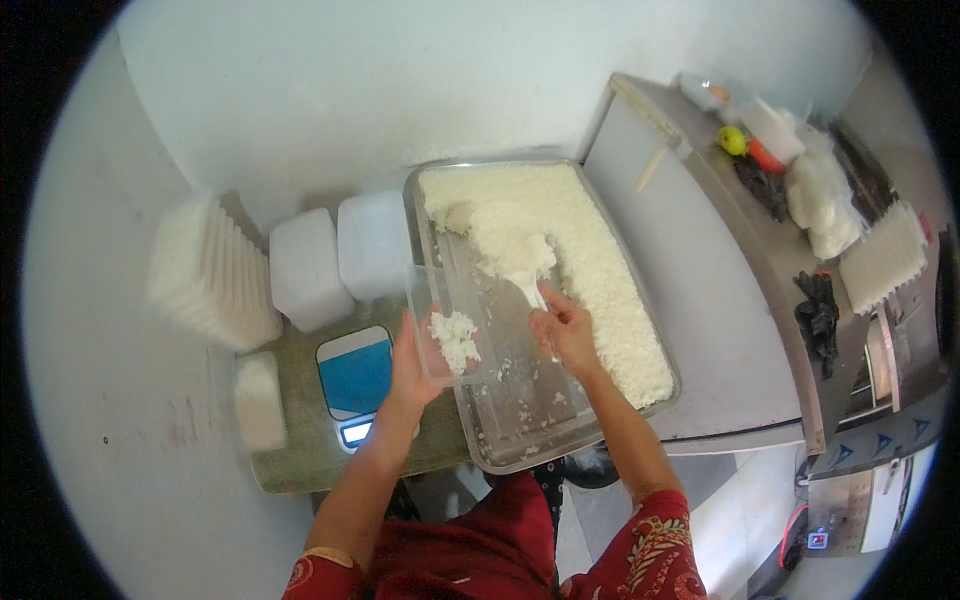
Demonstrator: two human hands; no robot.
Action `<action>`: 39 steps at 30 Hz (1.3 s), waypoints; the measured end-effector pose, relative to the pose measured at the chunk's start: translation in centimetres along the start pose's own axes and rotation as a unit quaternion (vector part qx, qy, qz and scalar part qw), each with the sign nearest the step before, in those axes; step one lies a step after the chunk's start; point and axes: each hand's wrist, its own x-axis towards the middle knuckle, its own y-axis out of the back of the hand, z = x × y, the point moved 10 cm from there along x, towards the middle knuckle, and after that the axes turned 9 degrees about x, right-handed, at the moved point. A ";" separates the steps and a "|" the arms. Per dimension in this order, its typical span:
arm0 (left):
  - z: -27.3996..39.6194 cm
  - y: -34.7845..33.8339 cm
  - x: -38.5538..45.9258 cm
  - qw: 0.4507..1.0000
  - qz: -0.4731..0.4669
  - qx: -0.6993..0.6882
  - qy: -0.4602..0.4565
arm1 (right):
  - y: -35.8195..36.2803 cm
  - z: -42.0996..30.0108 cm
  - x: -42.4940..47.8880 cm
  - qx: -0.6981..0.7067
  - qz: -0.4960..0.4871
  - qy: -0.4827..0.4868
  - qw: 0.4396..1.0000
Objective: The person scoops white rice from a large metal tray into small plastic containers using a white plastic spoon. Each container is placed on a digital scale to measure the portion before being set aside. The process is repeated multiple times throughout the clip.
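Observation:
A large steel tray (525, 457) lies before me, with cooked white rice (600, 300) heaped along its far and right sides. My right hand (566, 330) grips the handle of a white rice paddle (531, 291), its blade covered by rice. Over the tray's left edge, my left hand (420, 360) holds a clear plastic container (431, 289) with a small clump of rice inside. Just left of that hand, a kitchen scale (355, 379) with a blue platform and a lit display rests on the green table.
White plastic tubs (309, 266) and a tall nested stack of containers (214, 277) stand at the left, near the wall. A smaller white block-like container (260, 401) is closer. At right, a raised steel counter (772, 247) holds bags, black items and more stacked containers.

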 end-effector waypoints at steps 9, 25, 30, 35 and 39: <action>-1.5 -2.0 -0.8 0.996 0.001 -0.089 -0.016 | -8.3 -1.7 -9.1 -0.620 -0.121 0.249 0.734; -2.9 -1.4 -1.5 0.996 -0.010 -0.089 -0.015 | -8.2 -3.9 -15.5 -0.674 -0.314 0.199 0.638; -2.8 -2.0 -2.0 0.997 -0.009 -0.076 -0.010 | -7.8 -4.4 -16.3 -0.693 -0.322 0.185 0.618; -2.6 -1.1 -1.7 0.994 -0.040 -0.100 -0.019 | -7.4 -7.2 -15.0 -0.644 -0.298 0.198 0.676; -2.7 -1.4 -1.9 0.995 -0.037 -0.091 -0.012 | -7.9 -7.9 -12.5 -0.667 -0.261 0.195 0.670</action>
